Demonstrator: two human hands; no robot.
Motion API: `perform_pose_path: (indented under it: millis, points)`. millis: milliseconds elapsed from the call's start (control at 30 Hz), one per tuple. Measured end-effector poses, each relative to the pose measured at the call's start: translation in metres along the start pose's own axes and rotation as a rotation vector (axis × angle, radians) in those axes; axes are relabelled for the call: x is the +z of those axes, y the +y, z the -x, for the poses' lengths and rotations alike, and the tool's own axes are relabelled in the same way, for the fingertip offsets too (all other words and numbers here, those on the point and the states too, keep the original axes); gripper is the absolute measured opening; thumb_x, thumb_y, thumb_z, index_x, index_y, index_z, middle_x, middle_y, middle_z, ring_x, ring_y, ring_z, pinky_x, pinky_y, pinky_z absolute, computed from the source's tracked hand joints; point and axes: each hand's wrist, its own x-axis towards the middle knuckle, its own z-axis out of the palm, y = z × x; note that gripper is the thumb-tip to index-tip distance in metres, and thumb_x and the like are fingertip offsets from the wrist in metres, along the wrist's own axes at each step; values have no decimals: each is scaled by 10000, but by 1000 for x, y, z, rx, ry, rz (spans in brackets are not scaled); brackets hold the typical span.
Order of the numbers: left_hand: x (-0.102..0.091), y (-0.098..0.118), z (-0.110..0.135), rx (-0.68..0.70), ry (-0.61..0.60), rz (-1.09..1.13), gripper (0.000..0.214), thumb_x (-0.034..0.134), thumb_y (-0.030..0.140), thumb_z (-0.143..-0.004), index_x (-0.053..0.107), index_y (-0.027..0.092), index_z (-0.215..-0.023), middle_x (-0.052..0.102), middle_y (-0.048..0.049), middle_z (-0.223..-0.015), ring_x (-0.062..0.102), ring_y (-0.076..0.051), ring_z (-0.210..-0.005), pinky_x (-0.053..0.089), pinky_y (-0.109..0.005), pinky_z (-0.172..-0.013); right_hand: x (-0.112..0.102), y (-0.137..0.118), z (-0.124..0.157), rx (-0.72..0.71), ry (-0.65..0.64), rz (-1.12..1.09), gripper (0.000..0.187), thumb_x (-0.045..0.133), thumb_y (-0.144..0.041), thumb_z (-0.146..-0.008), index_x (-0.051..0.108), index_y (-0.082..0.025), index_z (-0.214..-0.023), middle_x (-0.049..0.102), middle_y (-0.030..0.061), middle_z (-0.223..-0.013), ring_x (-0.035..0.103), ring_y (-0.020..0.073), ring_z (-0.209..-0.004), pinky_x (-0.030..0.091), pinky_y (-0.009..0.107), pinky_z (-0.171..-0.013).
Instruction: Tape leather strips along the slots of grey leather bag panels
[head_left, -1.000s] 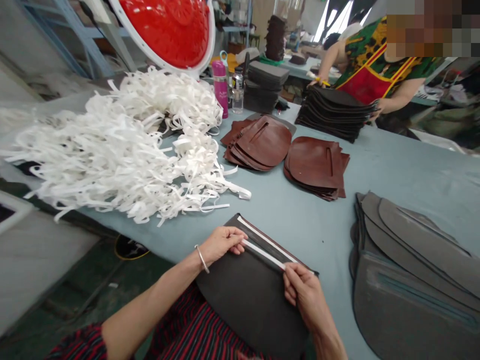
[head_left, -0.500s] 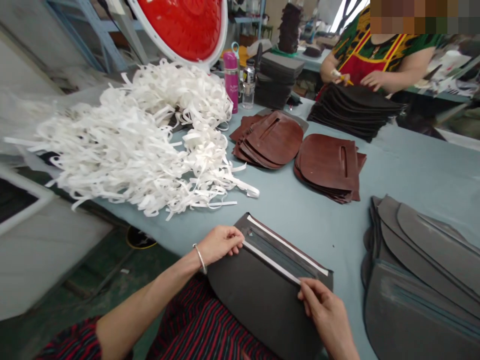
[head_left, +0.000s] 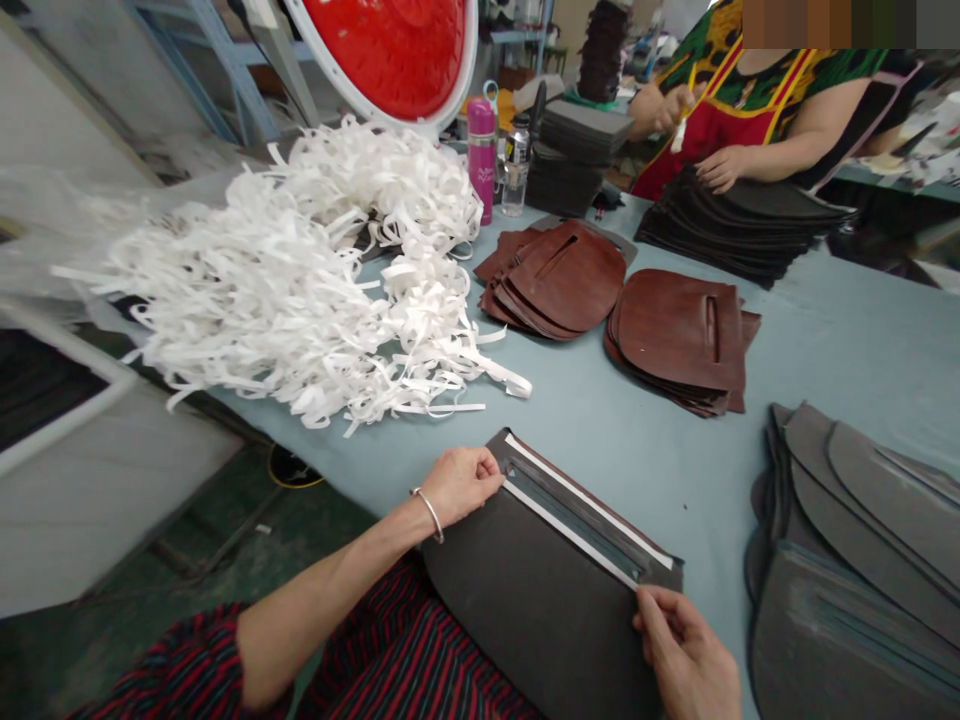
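A dark grey cut panel (head_left: 540, 590) with a long slot lies at the table's near edge, over my lap. Two white tape strips (head_left: 570, 530) run along both sides of the slot. My left hand (head_left: 465, 482), with a bangle on the wrist, presses its curled fingers on the near strip's left end. At that strip's right end, by the panel's right corner, my right hand (head_left: 686, 655) pinches the strip.
A big heap of white strips (head_left: 300, 280) covers the left of the grey-blue table (head_left: 825, 350). Two brown panel stacks (head_left: 562, 280) (head_left: 686, 335) lie in the middle, grey panels (head_left: 855, 560) at right. A person in a red apron (head_left: 750, 110) handles dark panels (head_left: 742, 225) opposite. Bottles (head_left: 481, 155) and a red basket (head_left: 390, 55) stand behind.
My right hand has slid rightward along the near white strip to the panel's right corner, laying the strip flat beside the slot. My left hand has stayed on the strip's left end.
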Motion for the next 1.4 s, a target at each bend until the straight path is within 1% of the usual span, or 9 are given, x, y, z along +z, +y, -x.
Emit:
perform_pose_path:
  millis: [100, 200, 400, 567, 733, 933, 1233, 1333, 1400]
  points:
    - [1, 1, -2, -13, 12, -32, 215, 551, 382, -759, 638, 188, -729, 640, 15, -571, 601, -134, -519, 391, -220, -527, 0, -2, 0, 33, -9, -66, 545, 595, -698, -595, 610, -190, -794, 578, -14, -563, 489, 134, -476, 394, 247, -466]
    - [0, 5, -3, -26, 18, -63, 208, 553, 374, -767, 642, 192, -720, 628, 19, -543, 590, -131, -510, 381, -219, -526, -1, -1, -1, 27, -13, -85, 543, 599, -699, -601, 609, -191, -792, 575, -17, -553, 485, 133, -467, 389, 248, -459]
    - [0, 12, -1, -49, 47, -119, 176, 569, 331, -768, 648, 188, -701, 639, 8, -563, 572, -122, -507, 368, -220, -531, -1, -7, 3, 22, 17, -65, 541, 579, -706, -591, 609, -197, -772, 582, -10, -537, 495, 142, -462, 392, 255, -457]
    - [0, 13, -2, -59, 53, -141, 189, 578, 352, -767, 653, 192, -699, 640, 6, -565, 572, -128, -519, 372, -225, -539, 0, -9, 3, 23, 29, -19, 528, 549, -695, -615, 610, -199, -784, 599, -2, -547, 519, 151, -470, 406, 261, -477]
    - [1, 13, -2, -67, 52, -149, 204, 578, 373, -763, 650, 196, -692, 638, 6, -562, 573, -131, -523, 362, -226, -531, 0, -12, 4, 10, 56, -11, 485, 548, -669, -622, 607, -203, -746, 590, -1, -527, 507, 149, -451, 393, 260, -464]
    - [2, 13, -2, -75, 60, -162, 191, 572, 362, -753, 647, 197, -693, 636, 10, -558, 569, -128, -521, 348, -222, -523, 1, -16, 5, 17, 76, 22, 445, 544, -650, -622, 601, -215, -699, 542, -18, -472, 494, 149, -435, 378, 260, -456]
    - [4, 13, -2, -81, 79, -222, 167, 577, 347, -755, 639, 211, -681, 635, 16, -597, 575, -136, -572, 346, -232, -551, 4, -10, 3, 11, 75, -33, 415, 563, -619, -659, 583, -206, -696, 480, -46, -437, 455, 127, -423, 340, 235, -442]
    - [9, 11, 1, -45, 135, -257, 108, 588, 318, -761, 602, 214, -736, 628, 25, -638, 570, -139, -603, 350, -241, -568, 4, -9, 3, 8, 86, -59, 398, 576, -602, -672, 579, -204, -688, 476, -49, -437, 445, 119, -419, 335, 227, -441]
    - [15, 7, 4, 47, 217, -287, 75, 580, 287, -785, 564, 217, -808, 625, 25, -701, 573, -142, -642, 377, -246, -597, 4, -8, 4, -3, 88, -89, 380, 581, -582, -692, 574, -203, -681, 476, -50, -443, 439, 113, -418, 332, 222, -438]
